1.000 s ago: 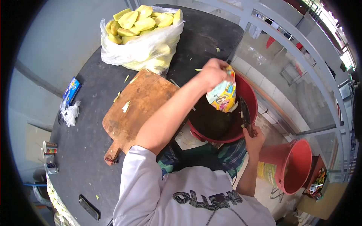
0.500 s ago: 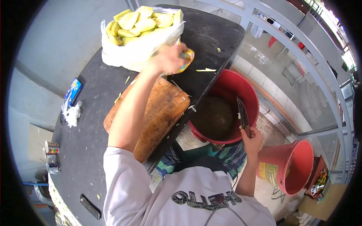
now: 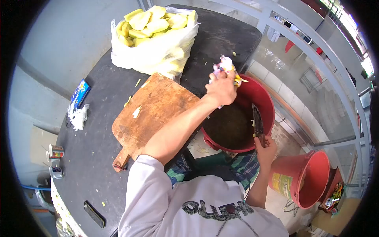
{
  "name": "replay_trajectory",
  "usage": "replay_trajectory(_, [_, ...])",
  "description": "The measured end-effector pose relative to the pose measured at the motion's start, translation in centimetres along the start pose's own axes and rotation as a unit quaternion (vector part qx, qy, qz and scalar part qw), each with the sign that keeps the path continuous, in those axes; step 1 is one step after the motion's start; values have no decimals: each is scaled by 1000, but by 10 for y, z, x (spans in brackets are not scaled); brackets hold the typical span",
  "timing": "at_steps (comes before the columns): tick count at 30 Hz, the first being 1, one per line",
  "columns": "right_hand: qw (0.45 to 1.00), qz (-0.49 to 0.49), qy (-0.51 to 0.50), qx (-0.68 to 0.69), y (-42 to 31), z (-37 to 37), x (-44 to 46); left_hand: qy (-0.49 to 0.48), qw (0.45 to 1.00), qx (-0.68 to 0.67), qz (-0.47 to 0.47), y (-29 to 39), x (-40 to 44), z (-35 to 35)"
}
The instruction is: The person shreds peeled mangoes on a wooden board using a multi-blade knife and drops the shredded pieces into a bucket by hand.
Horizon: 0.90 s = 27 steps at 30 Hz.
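My left hand [image 3: 223,90] is closed round a crumpled multicoloured cloth [image 3: 224,65], over the table's edge beside the red bucket [image 3: 268,102]. In my right hand [image 3: 265,149] is a knife [image 3: 257,120] with a dark blade, held over the bucket's near right side. Small pale scraps cling to the blade. Under my left forearm lies a wooden cutting board [image 3: 154,110] with a few pale slivers on it. Behind the board stands a white plastic bag [image 3: 154,59] full of peeled yellow-green pieces [image 3: 140,20].
The dark table [image 3: 94,158] carries a blue packet [image 3: 81,93], a small knotted plastic bag [image 3: 78,117], cups [image 3: 56,151] and a phone [image 3: 94,214]. A second red bucket [image 3: 312,179] stands at the right. A metal railing [image 3: 316,35] runs along the right side.
My left hand has moved right with the cloth, from beside the plastic bag to the bucket's rim. More of the cutting board shows. My right hand keeps the knife over the bucket.
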State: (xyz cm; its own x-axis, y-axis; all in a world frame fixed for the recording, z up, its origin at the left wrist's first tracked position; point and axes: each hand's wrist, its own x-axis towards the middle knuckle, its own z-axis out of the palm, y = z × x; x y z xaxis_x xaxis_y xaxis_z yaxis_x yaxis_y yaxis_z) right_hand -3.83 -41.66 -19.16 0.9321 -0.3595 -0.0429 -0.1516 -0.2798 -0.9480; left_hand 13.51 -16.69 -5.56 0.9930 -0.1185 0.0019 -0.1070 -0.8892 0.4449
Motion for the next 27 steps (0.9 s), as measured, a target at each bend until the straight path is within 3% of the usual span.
replay_trajectory(2, [1000,1,-3,-2,-1,-2,0,-43,988,-101,111,-12,14,9])
replay_trajectory(3, [1000,2,-6,-3,-2,-2,0,-79,975,-191,84,2,1,-21])
replay_trajectory(4, [1000,3,-5,-3,-3,-3,-1,-80,975,-190,84,-5,4,-25])
replay_trajectory(6, [1000,-9,-2,11,-5,-6,-1,-140,892,-426,58,-21,18,-35])
replay_trajectory(10, [999,7,13,-28,-4,-12,-2,-106,858,-502,-18,-26,-10,-113])
replay_trajectory(12, [1000,11,7,-17,-4,-13,-3,-100,860,-500,-9,-45,-14,-126])
replay_trajectory(13, [1000,14,6,-17,-4,-12,-3,-65,898,-434,21,-48,-19,-131])
replay_trajectory(14, [1000,13,0,-26,-5,-11,-3,-66,898,-435,16,-52,-19,-128])
replay_trajectory(16, [999,9,-10,-35,-3,-8,-3,-22,977,-192,89,-64,-18,-118])
replay_trajectory(20, [1000,15,-17,-14,-2,3,0,-39,993,-100,55,-44,-32,-70])
replay_trajectory(22, [1000,8,-16,-14,-6,4,-2,-24,989,-123,79,-28,-39,-49])
replay_trajectory(24, [1000,1,-23,-3,-10,6,-1,35,973,-140,182,-22,-51,-17])
replay_trajectory(26, [1000,1,-24,-10,-6,5,2,26,960,-201,196,-10,-59,3])
replay_trajectory(27, [1000,5,-20,-16,-3,3,2,-36,949,-254,180,-6,-62,4])
